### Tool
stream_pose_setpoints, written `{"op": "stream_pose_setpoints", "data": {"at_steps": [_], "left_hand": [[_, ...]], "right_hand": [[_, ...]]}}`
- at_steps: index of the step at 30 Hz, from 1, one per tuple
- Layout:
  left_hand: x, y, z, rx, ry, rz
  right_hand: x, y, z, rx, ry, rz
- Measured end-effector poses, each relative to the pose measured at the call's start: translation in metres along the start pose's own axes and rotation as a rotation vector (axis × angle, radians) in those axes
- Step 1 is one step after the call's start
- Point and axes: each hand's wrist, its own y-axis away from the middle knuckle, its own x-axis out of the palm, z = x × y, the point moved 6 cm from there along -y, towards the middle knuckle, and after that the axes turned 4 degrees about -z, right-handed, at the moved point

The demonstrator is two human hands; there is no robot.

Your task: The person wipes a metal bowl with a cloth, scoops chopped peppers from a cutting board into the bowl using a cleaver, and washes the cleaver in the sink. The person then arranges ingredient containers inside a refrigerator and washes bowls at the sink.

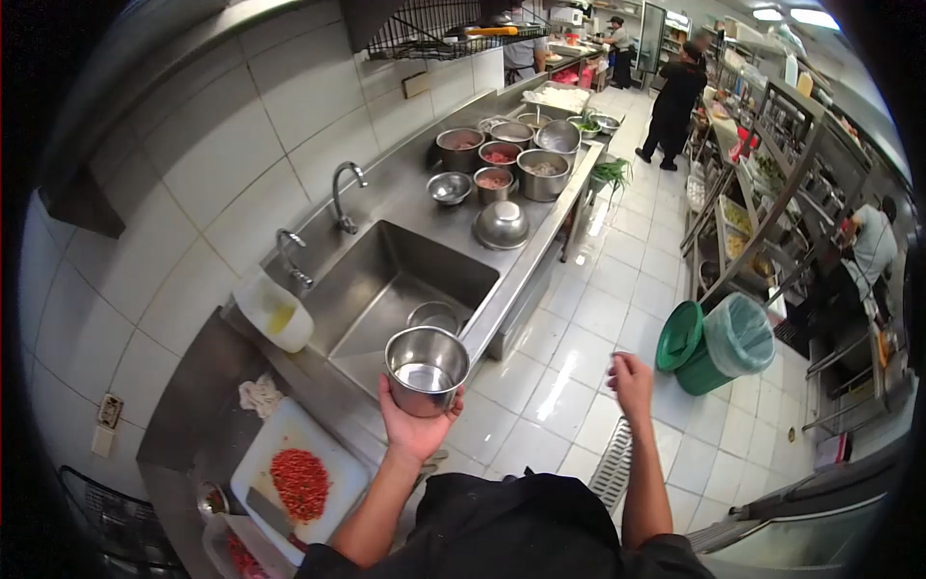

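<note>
My left hand is wrapped round the base of a round stainless steel pot, held upright by the sink's near corner. Only the bare metal inside of the pot shows. Away to the right, above the tiled floor, my right hand is raised with its fingers curled in, and nothing shows in it. A metal bowl lies in the steel sink, partly hidden by the pot. On the lower left, a white cutting board bears chopped red chillies and a knife.
Several metal pots with meat and an upturned bowl stand on the counter beyond the sink. Two taps rise behind it, near a white jug. A green bin stands right; a person is in the aisle.
</note>
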Motion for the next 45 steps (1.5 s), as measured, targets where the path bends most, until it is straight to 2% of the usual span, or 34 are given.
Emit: {"op": "stream_pose_setpoints", "data": {"at_steps": [2,7,11,14,15,18,19,20,21,23,26,27,29,31,33,34,36,37,39,40,41,43,44,45], "left_hand": [[0.007,-0.028,0.011,-0.033,-0.026,-0.056],[0.027,-0.119,0.041,-0.144,-0.088,-0.002],[0.070,-0.192,0.070,-0.237,-0.288,0.057],[0.110,-0.249,0.099,-0.303,-0.416,0.241],[0.129,-0.263,0.106,-0.310,-0.414,0.273],[0.144,-0.312,0.137,-0.384,-0.442,0.365],[0.137,-0.327,0.146,-0.487,-0.485,0.266],[0.146,-0.334,0.146,-0.518,-0.509,0.371],[0.151,-0.341,0.138,-0.456,-0.628,0.384],[0.124,-0.382,0.102,-0.181,-0.821,0.073],[0.080,-0.420,-0.032,0.368,-0.899,-0.262],[0.076,-0.405,-0.083,0.492,-0.978,-0.459],[0.048,-0.382,-0.171,0.772,-0.940,-0.751],[0.007,-0.365,-0.255,1.273,-1.188,-1.290],[0.003,-0.350,-0.298,1.430,-1.284,-1.654],[0.006,-0.345,-0.317,1.421,-1.280,-1.669],[0.003,-0.353,-0.349,0.872,-1.467,-1.591],[0.000,-0.350,-0.356,0.867,-1.458,-1.596],[-0.021,-0.360,-0.358,0.829,-1.110,-1.234],[-0.046,-0.376,-0.349,0.752,-0.583,-0.816],[-0.063,-0.379,-0.350,0.746,-0.576,-0.821],[-0.048,-0.378,-0.321,0.603,-0.326,-0.506],[-0.060,-0.381,-0.312,0.525,-0.397,-0.402],[-0.067,-0.374,-0.303,0.523,-0.387,-0.420]], "right_hand": [[0.021,-0.021,0.019,-0.020,-0.010,0.089],[0.075,-0.084,0.067,-0.023,0.006,0.314],[0.099,-0.130,0.076,0.155,0.016,0.493],[0.082,-0.161,0.078,0.281,-0.212,0.335],[0.080,-0.175,0.077,0.288,-0.188,0.360],[0.048,-0.211,0.064,0.159,-0.161,0.130],[0.043,-0.227,0.058,0.146,-0.186,0.074],[0.042,-0.240,0.054,0.131,-0.214,0.097],[0.038,-0.247,0.051,0.114,-0.248,0.107],[0.031,-0.259,0.047,0.130,-0.211,0.072],[0.017,-0.272,0.034,0.096,-0.114,0.057],[0.009,-0.276,0.029,0.086,-0.045,0.034],[0.002,-0.281,0.020,0.109,-0.005,0.052],[-0.002,-0.285,0.012,0.138,0.041,0.061],[-0.001,-0.288,0.007,0.151,0.052,0.046],[0.003,-0.291,0.006,0.165,0.056,0.048],[0.019,-0.293,0.016,0.152,0.073,0.085],[0.029,-0.295,0.023,0.141,0.084,0.113],[0.047,-0.298,0.040,0.121,0.114,0.134],[0.055,-0.299,0.048,0.105,0.132,0.150],[0.060,-0.300,0.054,0.105,0.141,0.152],[0.068,-0.304,0.063,0.096,0.120,0.160],[0.065,-0.311,0.061,0.069,0.142,0.166],[0.065,-0.313,0.061,0.076,0.154,0.180]]}}
